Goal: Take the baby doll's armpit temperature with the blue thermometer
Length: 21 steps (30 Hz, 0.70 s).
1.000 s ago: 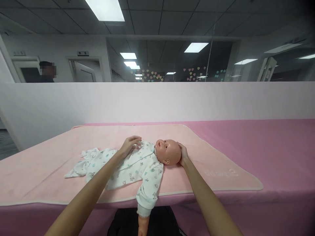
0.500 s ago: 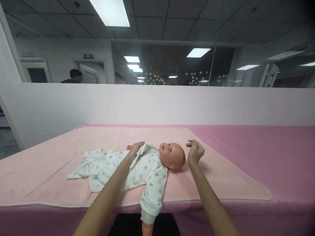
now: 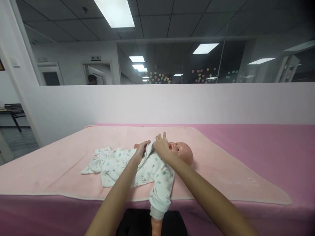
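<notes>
A baby doll (image 3: 185,152) lies on its back on a peach mat (image 3: 221,177), head to the right. It wears a white printed baby suit (image 3: 145,177); one sleeved arm hangs over the near edge of the table. My left hand (image 3: 141,149) is closed on the front edge of the suit at the doll's chest. My right hand (image 3: 161,144) is at the suit's collar beside the doll's chin, thumb and forefinger pinched on the cloth and other fingers raised. The doll's far arm is mostly hidden behind my left hand.
Pink cloth (image 3: 258,144) covers the table under the mat. A low white wall (image 3: 172,103) with glass above stands behind it. Through the glass a person's head (image 3: 92,79) shows near a doorway. A side table (image 3: 12,111) stands at far left.
My right hand has moved left from beyond the doll's head to the suit's collar. My left hand keeps hold of the suit's front. The view has shifted slightly.
</notes>
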Motion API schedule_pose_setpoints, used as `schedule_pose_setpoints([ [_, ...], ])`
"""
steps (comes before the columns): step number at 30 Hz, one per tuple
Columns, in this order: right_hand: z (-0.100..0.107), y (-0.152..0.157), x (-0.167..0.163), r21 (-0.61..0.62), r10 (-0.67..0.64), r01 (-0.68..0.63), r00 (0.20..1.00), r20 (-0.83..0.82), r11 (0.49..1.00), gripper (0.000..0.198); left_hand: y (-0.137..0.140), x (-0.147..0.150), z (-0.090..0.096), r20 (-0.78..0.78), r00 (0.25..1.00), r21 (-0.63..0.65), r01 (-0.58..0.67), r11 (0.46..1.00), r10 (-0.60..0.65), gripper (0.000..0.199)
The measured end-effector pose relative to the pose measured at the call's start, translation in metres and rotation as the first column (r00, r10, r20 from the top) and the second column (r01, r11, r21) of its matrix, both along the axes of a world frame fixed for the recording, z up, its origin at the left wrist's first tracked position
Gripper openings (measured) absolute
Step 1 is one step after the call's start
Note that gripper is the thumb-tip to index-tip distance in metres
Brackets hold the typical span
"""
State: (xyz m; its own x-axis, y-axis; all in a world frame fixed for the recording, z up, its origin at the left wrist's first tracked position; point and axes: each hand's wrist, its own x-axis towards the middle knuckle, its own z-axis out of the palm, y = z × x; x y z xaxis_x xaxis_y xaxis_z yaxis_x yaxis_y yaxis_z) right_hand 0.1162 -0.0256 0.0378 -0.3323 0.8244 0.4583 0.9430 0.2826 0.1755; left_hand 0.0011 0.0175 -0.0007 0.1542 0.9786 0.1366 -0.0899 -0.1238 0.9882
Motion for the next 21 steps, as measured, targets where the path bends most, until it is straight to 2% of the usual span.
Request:
schedule_pose_setpoints([
  [2,0.006,-0.01,0.006,0.009,0.0,0.0,1.0,-0.02,1.0,0.024,-0.001,0.001,0.001,-0.025,0.999,0.043,-0.043,0.998,0.044,0.031],
  [4,0.016,-0.029,0.018,0.073,0.0,0.007,0.996,-0.085,0.997,0.024,-0.003,0.003,0.003,-0.047,0.996,0.098,-0.071,0.993,0.076,0.03],
  [7,0.039,-0.062,0.045,0.204,-0.006,0.079,0.942,-0.337,0.976,0.019,-0.01,0.007,0.003,-0.076,0.993,0.178,-0.08,0.981,0.095,0.035],
  [9,0.054,-0.083,0.062,0.258,0.069,0.094,0.826,-0.559,0.962,0.02,-0.018,0.01,0.002,-0.155,0.986,0.237,-0.02,0.971,0.058,0.038],
  [12,0.071,-0.106,0.076,0.315,0.304,-0.081,0.567,-0.766,0.946,0.026,-0.03,0.014,-0.001,-0.423,0.906,0.389,0.166,0.906,0.015,0.037],
  [14,0.077,-0.116,0.076,0.338,0.392,-0.2,0.447,-0.804,0.92,0.027,-0.035,0.014,-0.002,-0.555,0.83,0.458,0.252,0.852,0.054,0.036],
  [16,0.078,-0.122,0.072,0.345,0.41,-0.224,0.413,-0.814,0.911,0.027,-0.038,0.014,-0.001,-0.6,0.795,0.476,0.266,0.838,0.089,0.037],
  [18,0.072,-0.125,0.07,0.343,0.393,-0.193,0.422,-0.817,0.919,0.028,-0.039,0.014,0.0,-0.632,0.766,0.483,0.271,0.833,0.117,0.036],
  [21,0.045,-0.131,0.078,0.286,0.317,-0.137,0.427,-0.847,0.948,0.03,-0.043,0.015,0.0,-0.669,0.718,0.516,0.266,0.814,0.19,0.038],
])
